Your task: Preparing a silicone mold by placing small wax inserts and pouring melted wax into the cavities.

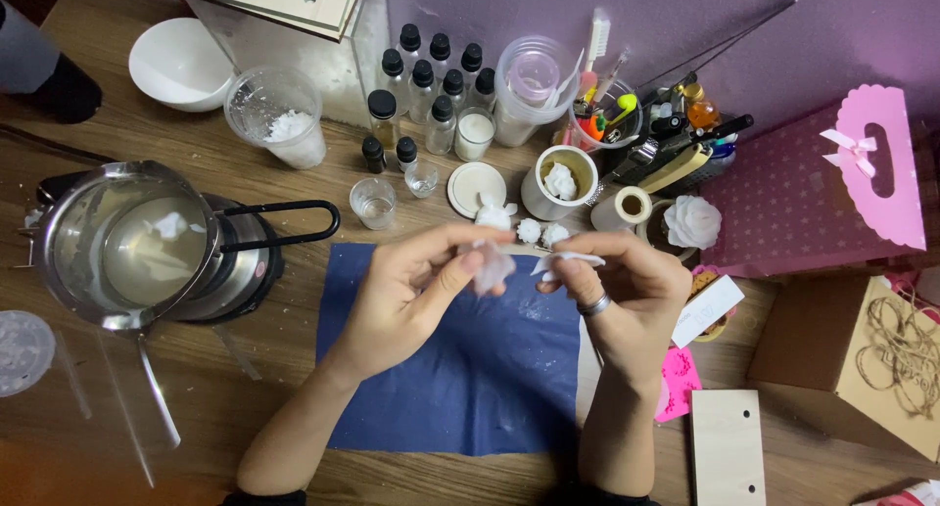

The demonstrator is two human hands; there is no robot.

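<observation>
Both my hands hover over a dark blue cloth on the wooden table. My left hand pinches a small pale translucent wax piece between thumb and fingertips. My right hand, with a ring on one finger, grips a thin white wax petal at its fingertips. The two pieces are a few centimetres apart. Just beyond them lie small white wax flowers.
A metal pot of melted wax sits on a hot plate at left. Behind stand small dark-capped bottles, plastic cups, a white bowl, a tool holder. A pink gift bag and cardboard box are right.
</observation>
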